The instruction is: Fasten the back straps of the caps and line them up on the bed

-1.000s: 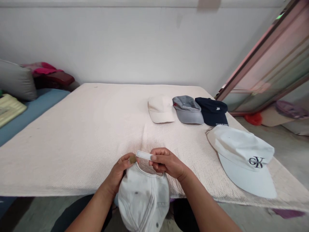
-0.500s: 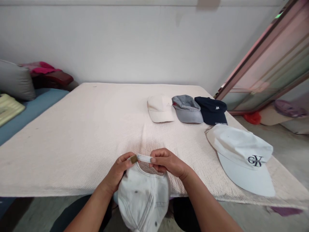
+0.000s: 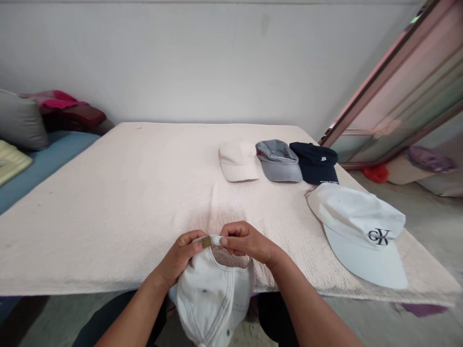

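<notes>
A pale grey-white baseball cap (image 3: 211, 299) hangs at the table's front edge, its back opening facing up. My left hand (image 3: 183, 258) pinches the strap beside a brass-coloured buckle (image 3: 206, 241). Closed on the strap's other part, the thumb and fingers of my right hand (image 3: 246, 242) sit just right of the buckle. A short length of white strap (image 3: 216, 239) shows between the two hands. The cap's brim is out of sight below.
Along the right stand a cream cap (image 3: 238, 161), a grey cap (image 3: 278, 161), a navy cap (image 3: 314, 164) and a large white cap (image 3: 361, 236) with dark lettering. A light cloth (image 3: 108, 207) covers the table. At left lies a grey pillow (image 3: 21, 120).
My right hand has moved slightly left, closer to the buckle. Less of the strap shows between my hands. The view has shifted slightly.
</notes>
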`<state>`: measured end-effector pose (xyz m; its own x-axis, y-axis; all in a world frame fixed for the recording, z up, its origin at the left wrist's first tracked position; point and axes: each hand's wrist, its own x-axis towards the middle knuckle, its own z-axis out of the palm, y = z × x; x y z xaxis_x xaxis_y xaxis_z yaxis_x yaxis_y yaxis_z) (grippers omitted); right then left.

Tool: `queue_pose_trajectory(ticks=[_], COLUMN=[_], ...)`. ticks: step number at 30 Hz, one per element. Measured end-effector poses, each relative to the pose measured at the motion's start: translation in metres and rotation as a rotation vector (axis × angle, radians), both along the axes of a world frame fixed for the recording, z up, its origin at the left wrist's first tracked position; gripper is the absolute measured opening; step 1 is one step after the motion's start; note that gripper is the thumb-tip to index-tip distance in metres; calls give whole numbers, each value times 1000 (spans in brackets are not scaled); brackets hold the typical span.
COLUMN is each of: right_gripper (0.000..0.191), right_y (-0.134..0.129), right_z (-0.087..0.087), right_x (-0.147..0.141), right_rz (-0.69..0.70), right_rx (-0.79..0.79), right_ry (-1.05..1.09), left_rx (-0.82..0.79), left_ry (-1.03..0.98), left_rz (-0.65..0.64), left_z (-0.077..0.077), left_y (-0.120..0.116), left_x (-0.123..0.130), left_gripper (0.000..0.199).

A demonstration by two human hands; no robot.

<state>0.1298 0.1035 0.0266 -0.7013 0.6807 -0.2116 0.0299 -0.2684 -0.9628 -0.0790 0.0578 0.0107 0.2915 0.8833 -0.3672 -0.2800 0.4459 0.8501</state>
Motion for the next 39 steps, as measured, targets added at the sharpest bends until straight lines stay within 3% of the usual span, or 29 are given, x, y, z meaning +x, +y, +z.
queue_pose_trajectory(ticks=[5, 16, 26, 39], right_gripper=[21, 23, 23, 24], right_y=[0, 0, -1, -1], right_z=[-1, -1, -6, -4], right_x=[0, -3, -4, -5], right_rz=[9, 14, -59, 34], right_rx=[-51, -86, -119, -58], right_ry=[7, 12, 84, -6], left_rx=[3, -194, -160, -155], left_ry=[5, -108, -126, -147], left_rz=[6, 197, 123, 121], left_z=[-2, -11, -12, -9], left_y=[1, -4, 0, 0], left_x=[0, 2, 2, 4], left_gripper=[21, 35, 29, 26])
